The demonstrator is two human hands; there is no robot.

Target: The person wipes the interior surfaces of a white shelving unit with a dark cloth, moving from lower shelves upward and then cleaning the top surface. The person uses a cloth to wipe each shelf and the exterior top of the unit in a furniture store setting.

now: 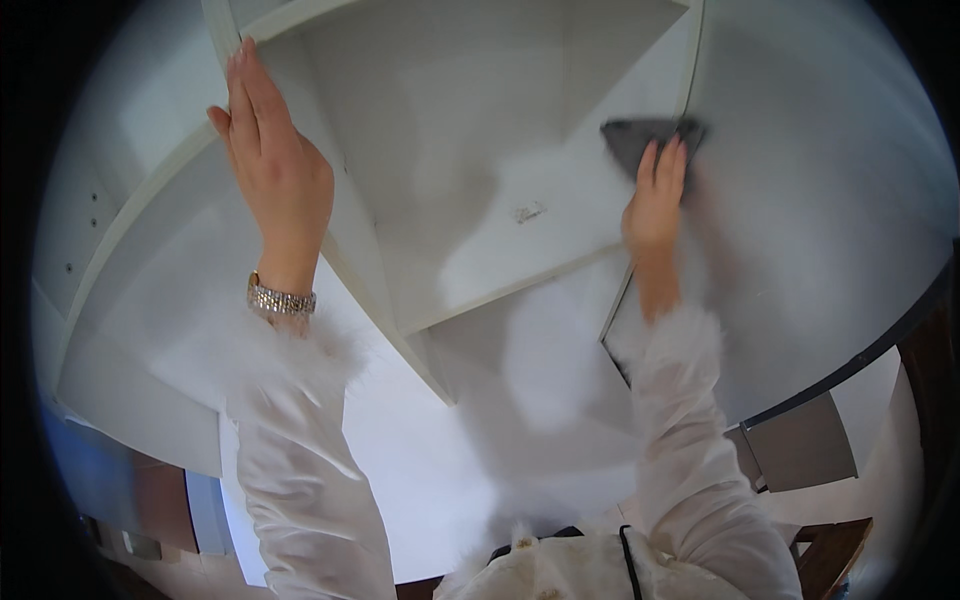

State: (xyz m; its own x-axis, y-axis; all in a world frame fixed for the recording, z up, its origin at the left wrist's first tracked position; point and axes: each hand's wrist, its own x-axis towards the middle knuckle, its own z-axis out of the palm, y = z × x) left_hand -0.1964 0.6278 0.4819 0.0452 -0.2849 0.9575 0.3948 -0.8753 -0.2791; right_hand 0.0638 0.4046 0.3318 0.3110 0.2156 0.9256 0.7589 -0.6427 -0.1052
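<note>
My left hand (277,165), a metal-band watch (282,299) on its wrist, rests with nearly straight fingers against the edge of a white cabinet panel (352,300). On the right, my right hand (658,199) presses a dark grey cloth (637,142) over the front edge of the cabinet's side, where it meets a large smooth panel. The cloth is somewhat blurred. Between the hands lies a white shelf (465,277) with a small brownish mark (529,212) on its surface.
A large pale panel (810,225) with a dark lower rim curves along the right. More white compartments (150,300) stand at the left. A grey box-like object (802,442) and dark wooden furniture (836,551) are at the lower right.
</note>
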